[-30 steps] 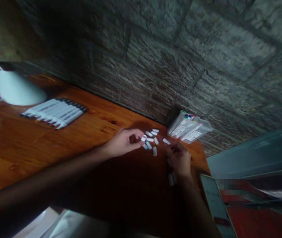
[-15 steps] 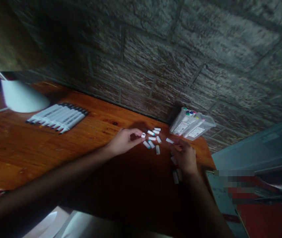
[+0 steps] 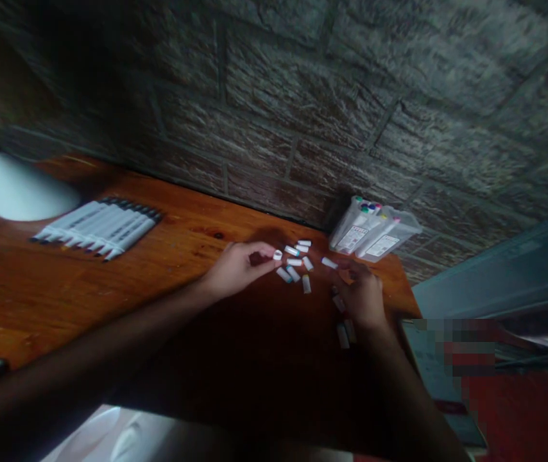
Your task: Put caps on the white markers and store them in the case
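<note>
My left hand (image 3: 238,266) reaches across the wooden table (image 3: 62,282) with thumb and fingers pinched on a small white marker cap (image 3: 277,255). Several more white caps (image 3: 298,263) lie scattered just right of it. Resting on the table right of the caps, my right hand (image 3: 363,298) has its fingers curled; what they hold is too dark to name. Two more caps (image 3: 344,335) lie by that wrist.
A row of several white markers (image 3: 95,228) lies at the left, beside a white lamp shade (image 3: 11,189). A clear marker case (image 3: 373,234) lies against the brick wall. A flat card or tablet (image 3: 428,359) sits at the table's right corner.
My left hand has picked one cap out of the pile and holds it at its fingertips. My right hand shifted slightly right. The view has swung a little.
</note>
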`<state>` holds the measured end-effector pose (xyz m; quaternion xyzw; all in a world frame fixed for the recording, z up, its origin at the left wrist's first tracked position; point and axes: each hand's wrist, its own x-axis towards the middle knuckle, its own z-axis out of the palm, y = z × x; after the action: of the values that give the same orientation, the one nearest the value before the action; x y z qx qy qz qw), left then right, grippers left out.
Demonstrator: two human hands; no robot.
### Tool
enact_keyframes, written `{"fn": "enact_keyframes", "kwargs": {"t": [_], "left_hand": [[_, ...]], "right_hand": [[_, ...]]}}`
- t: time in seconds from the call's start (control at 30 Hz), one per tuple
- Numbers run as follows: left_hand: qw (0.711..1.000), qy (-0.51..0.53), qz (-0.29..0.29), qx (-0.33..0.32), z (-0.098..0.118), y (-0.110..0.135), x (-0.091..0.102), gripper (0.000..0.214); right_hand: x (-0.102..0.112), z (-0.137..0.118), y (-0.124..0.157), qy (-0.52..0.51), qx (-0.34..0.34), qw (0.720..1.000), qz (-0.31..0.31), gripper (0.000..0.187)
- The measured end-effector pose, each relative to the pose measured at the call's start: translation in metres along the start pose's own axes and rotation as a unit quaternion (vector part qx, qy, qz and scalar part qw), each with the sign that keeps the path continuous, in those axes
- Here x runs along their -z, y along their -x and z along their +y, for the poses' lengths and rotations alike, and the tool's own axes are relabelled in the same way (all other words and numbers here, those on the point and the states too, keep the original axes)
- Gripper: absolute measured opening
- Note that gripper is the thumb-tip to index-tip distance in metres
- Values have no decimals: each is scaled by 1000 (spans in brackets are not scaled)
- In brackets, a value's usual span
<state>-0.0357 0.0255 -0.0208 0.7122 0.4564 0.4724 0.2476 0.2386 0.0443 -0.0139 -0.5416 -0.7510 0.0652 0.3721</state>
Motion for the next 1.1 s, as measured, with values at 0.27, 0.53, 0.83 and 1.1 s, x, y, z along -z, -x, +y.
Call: {"fn": "enact_keyframes", "kwargs": {"t": [0.27, 0.53, 0.83, 1.1], "left_hand": [[1000, 12, 9, -1, 2, 0, 0, 16], [1000, -5, 1, -12, 2, -1, 1, 15], [998, -22, 0, -52, 14, 4, 0, 18], [993, -37, 21, -108, 24, 7, 0, 18]], "right_hand": [[0, -2, 1, -10, -5, 1000, -2, 27], [-2, -6, 3, -116, -42, 992, -10, 28], [1, -40, 14, -238, 3, 969, -59, 23], [3, -43, 14, -212, 37, 975, -59, 18]]}}
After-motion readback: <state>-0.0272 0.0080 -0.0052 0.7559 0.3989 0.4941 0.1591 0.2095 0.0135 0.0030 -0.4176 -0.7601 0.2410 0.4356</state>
